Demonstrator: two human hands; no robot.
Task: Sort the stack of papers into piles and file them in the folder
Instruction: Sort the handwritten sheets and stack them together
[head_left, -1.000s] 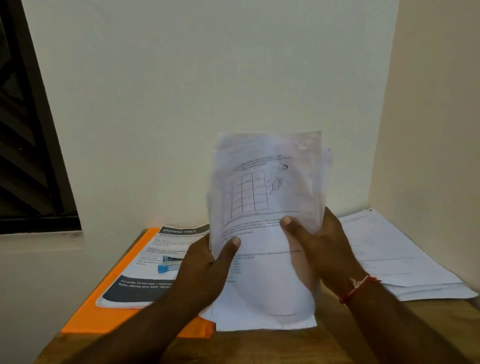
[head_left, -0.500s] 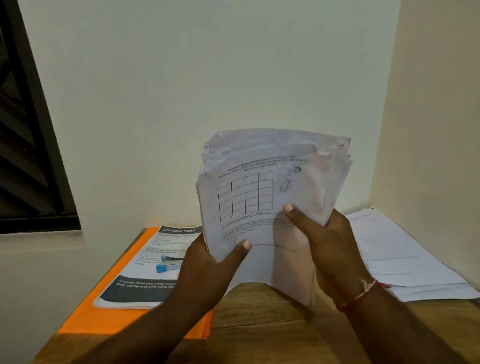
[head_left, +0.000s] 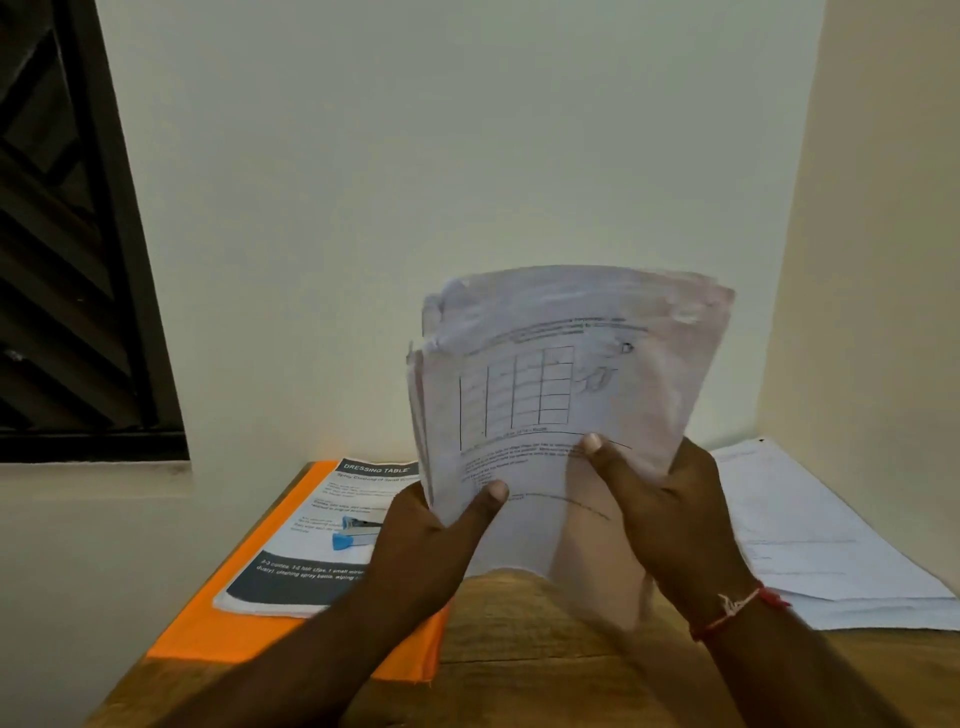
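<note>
Orange card folder lies flat on the wooden table, with a blue stapler on top of it. Just right of the folder, the left hand and right hand both grip the crumpled white paper stack, thumbs on the front sheet. A second ago its lower edge reached the table. Now it hangs clear, gathered up, so I'd say it is ready for dealing into piles.

The stack of papers is thin white paper, matt, with its top edges ruffled and worn. Below the stack, the surface is bare matt wood with visible grain and a crack. Left of the stack, the orange folder looks matt. The booklet on it is smooth printed paper, and the stapler is partly blue plastic.
</note>
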